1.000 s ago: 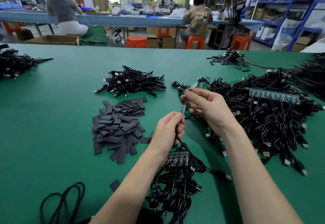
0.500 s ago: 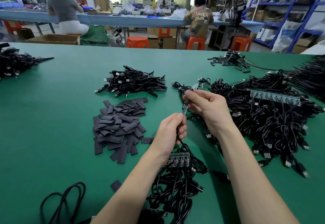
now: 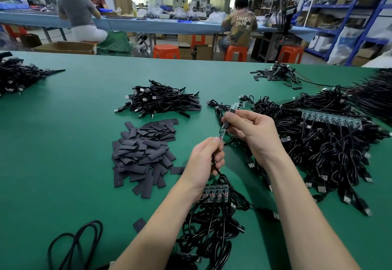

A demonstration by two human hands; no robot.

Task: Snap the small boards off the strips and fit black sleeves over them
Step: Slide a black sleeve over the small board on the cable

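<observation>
Small board, sleeve partly on

Small board was held above the worktop at centre, its long axis running 11 to 5 o'clock. Left hand pinched its cable end; right hand fingers pinched the black sleeve at the 11 o'clock end, likely to slide it down. Spare sleeves lay at 9 o'clock, a strip at 6 o'clock.

Bright overhead lighting, soft shadows, wide-angle edge distortion, sharp focus
</observation>
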